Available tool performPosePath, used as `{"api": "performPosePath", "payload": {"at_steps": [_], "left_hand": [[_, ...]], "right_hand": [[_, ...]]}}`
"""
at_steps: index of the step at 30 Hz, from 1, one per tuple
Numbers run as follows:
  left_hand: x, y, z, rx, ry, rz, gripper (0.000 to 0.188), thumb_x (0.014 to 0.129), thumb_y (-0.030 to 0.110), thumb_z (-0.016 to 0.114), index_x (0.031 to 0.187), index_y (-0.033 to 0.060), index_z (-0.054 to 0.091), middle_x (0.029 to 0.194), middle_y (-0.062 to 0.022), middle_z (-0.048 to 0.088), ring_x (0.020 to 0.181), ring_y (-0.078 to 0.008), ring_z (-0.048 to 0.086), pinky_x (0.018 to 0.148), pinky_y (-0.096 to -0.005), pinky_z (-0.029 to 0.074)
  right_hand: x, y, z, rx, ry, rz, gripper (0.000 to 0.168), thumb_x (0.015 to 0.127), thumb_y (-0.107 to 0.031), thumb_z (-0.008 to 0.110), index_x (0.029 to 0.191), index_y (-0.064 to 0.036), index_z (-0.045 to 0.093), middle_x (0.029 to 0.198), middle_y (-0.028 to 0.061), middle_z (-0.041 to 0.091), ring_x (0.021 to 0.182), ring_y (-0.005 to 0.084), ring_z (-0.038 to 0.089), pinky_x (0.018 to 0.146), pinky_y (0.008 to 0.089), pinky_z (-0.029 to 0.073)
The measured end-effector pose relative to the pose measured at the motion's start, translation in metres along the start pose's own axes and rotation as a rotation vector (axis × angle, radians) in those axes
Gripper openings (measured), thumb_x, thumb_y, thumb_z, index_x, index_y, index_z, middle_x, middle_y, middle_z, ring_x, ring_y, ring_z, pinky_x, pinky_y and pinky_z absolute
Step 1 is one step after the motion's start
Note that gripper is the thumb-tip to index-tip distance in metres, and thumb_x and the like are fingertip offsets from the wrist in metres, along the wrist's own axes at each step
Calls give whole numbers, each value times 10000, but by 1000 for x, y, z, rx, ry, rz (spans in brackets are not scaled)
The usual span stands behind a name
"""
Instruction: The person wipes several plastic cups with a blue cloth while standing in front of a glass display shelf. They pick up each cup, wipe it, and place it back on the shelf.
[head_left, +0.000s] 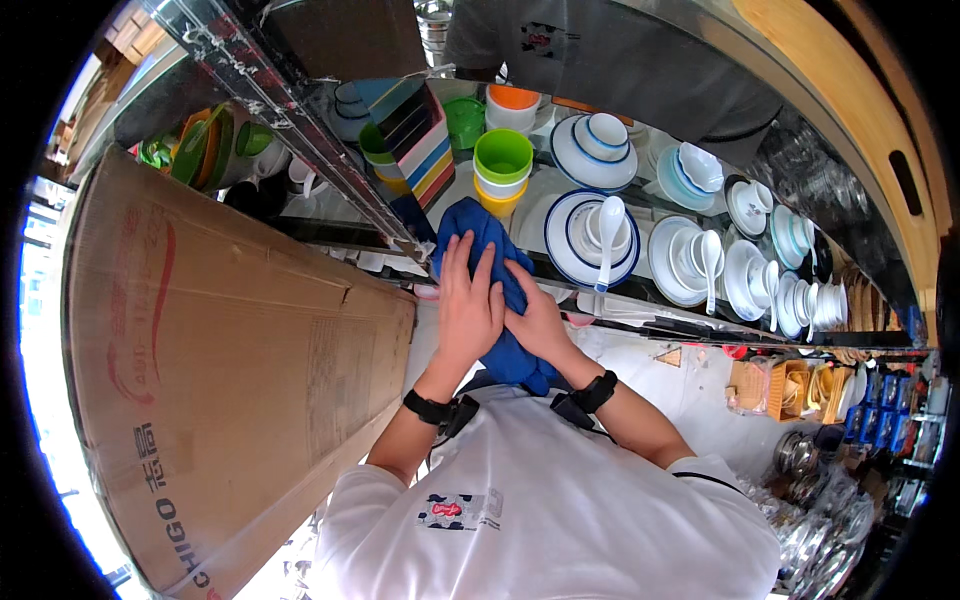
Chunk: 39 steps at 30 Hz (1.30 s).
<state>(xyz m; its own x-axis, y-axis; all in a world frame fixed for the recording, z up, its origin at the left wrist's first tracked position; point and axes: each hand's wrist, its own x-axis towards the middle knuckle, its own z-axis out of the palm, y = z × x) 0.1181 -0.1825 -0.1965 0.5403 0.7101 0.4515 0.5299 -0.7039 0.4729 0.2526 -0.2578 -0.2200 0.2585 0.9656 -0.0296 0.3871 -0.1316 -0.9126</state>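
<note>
A bunched blue cloth (484, 232) lies against the front edge of a glass shelf and hangs down toward my chest. My left hand (470, 300) rests on it with fingers stretched forward and close together. On the cloth's right side is my right hand (536, 319), its thumb beside the left hand; its fingers are partly hidden, so its grip is unclear. Just beyond the cloth stand stacked green, white and yellow plastic cups (502, 169). To their right sits a blue-rimmed plate (556, 240) with a bowl and a white ceramic spoon (610, 232).
A large cardboard box (247, 315) stands close on the left, beside a black shelf post (300, 127). More bowl and plate sets (667, 259) line the shelf to the right. Metalware in plastic wrap (817, 525) and a yellow basket (784, 390) are at the lower right.
</note>
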Motion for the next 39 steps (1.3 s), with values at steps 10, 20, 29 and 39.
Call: {"api": "performPosePath", "payload": {"at_steps": [10,20,29,39], "left_hand": [[3,-7,31,63,-94,-23,609,933,257,630,1502,107,476,1546,-230,393,1429,-507,301,1184,-624,216],[-5,-8,20,171,-117,-43,592,963,300,613,1512,130,471,1572,-232,366,1438,-560,256,1177,-668,195],[-11,12,31,170,-137,-32,624,953,286,612,1500,34,446,1476,-284,431,1412,-565,293,1173,-658,206],[-5,3,-2,-140,-118,-61,488,911,116,568,1394,44,551,1198,-192,589,1231,-397,535,1109,-557,337]], "right_hand": [[-28,-8,-29,-40,50,-8,763,853,-151,744,1525,-80,390,1393,253,580,1214,401,626,1016,424,501],[-14,6,-17,-96,-35,-128,642,902,-95,670,1501,-59,443,1389,261,574,1266,395,585,1052,412,459],[-33,3,-37,-75,-47,-34,636,891,-78,665,1492,-45,461,1393,255,576,1273,398,578,1062,406,449],[-23,-38,-48,-189,-196,-155,623,888,-63,657,1481,-70,468,1390,233,573,1263,406,566,1074,411,435]]}}
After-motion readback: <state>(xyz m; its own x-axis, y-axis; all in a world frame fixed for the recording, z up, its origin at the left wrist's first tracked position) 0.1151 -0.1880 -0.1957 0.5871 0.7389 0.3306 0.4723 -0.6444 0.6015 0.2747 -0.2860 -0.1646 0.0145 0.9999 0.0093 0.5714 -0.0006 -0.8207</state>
